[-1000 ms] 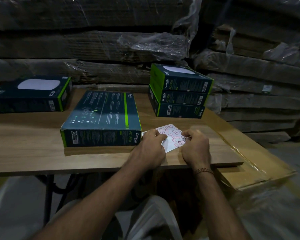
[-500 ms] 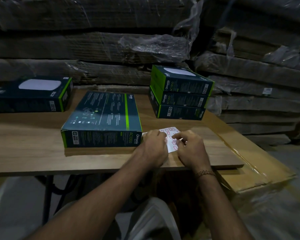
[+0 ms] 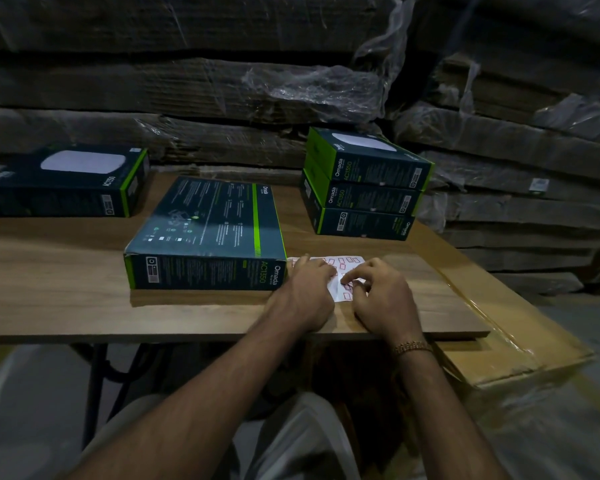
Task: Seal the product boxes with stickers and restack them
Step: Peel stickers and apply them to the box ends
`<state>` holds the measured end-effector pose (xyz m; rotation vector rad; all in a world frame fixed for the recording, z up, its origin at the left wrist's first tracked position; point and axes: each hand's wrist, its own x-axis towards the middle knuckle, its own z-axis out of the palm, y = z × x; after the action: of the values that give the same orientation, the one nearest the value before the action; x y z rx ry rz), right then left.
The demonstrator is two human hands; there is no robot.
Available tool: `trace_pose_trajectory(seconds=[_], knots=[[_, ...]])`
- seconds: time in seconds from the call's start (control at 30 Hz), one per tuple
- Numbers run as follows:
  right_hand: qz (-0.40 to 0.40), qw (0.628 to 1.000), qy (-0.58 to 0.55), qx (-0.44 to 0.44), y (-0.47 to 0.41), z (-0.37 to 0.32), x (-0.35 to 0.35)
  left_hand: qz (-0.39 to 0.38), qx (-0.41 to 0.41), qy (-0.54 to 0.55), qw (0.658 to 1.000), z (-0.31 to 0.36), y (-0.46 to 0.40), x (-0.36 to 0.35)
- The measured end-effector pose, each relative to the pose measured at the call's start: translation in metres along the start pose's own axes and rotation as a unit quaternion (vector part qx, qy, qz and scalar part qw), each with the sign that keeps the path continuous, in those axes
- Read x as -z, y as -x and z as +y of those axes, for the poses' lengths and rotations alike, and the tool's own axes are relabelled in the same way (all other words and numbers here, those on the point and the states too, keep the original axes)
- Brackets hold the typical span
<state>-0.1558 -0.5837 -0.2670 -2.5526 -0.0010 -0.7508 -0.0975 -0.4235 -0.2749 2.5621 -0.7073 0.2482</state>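
A white sticker sheet [image 3: 342, 271] with small red-outlined stickers lies on the wooden table [image 3: 49, 289], just right of a dark green-edged product box [image 3: 208, 233] lying flat, back side up. My left hand [image 3: 305, 292] rests on the sheet's left part with curled fingers holding it down. My right hand [image 3: 381, 296] has its fingertips on the sheet, picking at a sticker near the middle. A stack of three boxes [image 3: 364, 188] stands behind at the right. One more box [image 3: 63, 183] lies at the far left.
Plastic-wrapped stacks of flattened cardboard [image 3: 222, 81] fill the background behind the table. A taped brown carton [image 3: 520, 344] sits against the table's right end, lower than the top. My knees show below the table's front edge.
My right hand has slid left over the sticker sheet, from its right edge to its middle, covering more of it. My left hand stays on the sheet's left part.
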Motion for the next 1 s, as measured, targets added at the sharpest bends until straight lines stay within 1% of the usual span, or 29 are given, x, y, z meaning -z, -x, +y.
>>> trace_pose_trajectory(seconds=[0.27,0.5,0.63,0.83,1.0], knots=[[-0.016,1.0,0.017,0.014,-0.002,0.001,0.0,0.037,-0.01,-0.012,0.999,-0.005,-0.004,-0.01],[-0.041,0.998,0.051,0.006,-0.005,-0.008,0.007,0.024,-0.011,0.001,1.0,-0.001,-0.001,-0.003],[-0.088,0.994,0.065,0.018,-0.011,-0.007,0.013,0.011,-0.01,-0.001,1.0,0.001,0.001,0.0],[-0.218,0.971,0.099,0.018,-0.042,-0.017,0.035,0.007,0.0,0.006,1.0,0.005,0.003,0.004],[-0.23,0.961,0.15,0.045,-0.049,-0.023,0.035,0.005,0.001,0.005,1.0,0.007,0.004,0.005]])
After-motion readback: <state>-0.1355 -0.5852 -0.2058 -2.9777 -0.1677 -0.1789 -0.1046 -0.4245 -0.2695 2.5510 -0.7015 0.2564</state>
